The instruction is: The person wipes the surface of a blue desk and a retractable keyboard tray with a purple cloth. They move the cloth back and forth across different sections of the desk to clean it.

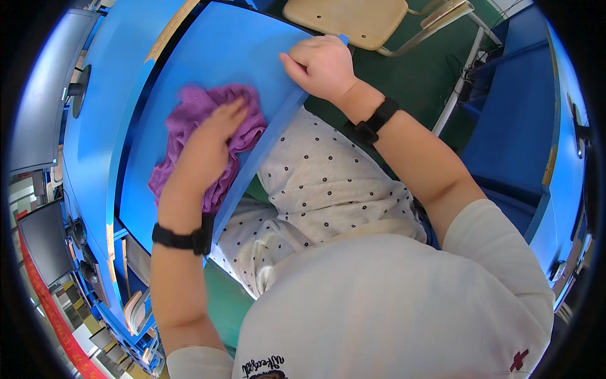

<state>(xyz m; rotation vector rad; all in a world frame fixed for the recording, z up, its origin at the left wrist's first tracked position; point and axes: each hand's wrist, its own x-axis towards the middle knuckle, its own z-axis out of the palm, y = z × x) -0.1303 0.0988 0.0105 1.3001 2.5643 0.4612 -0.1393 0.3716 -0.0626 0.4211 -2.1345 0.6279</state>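
Note:
A crumpled purple cloth (189, 123) lies on a blue pull-out desk tray (246, 38). On top of the cloth rests my left hand (218, 129), its fingers stretched out over the fabric and slightly blurred; the palm side is hidden. My right hand (325, 63) is closed around the tray's front edge near its far right corner, with the thumb toward the tray. Black bands circle both wrists. The tray reaches over my lap, in front of my white trousers with dark dots.
Beyond the tray runs a blue desktop (107, 82) with a monitor (47, 95) at far left. A pale chair seat (347, 19) with a metal frame stands at the top. Another blue desk (517, 120) is on the right, with cables on the green floor (410, 82) beside it.

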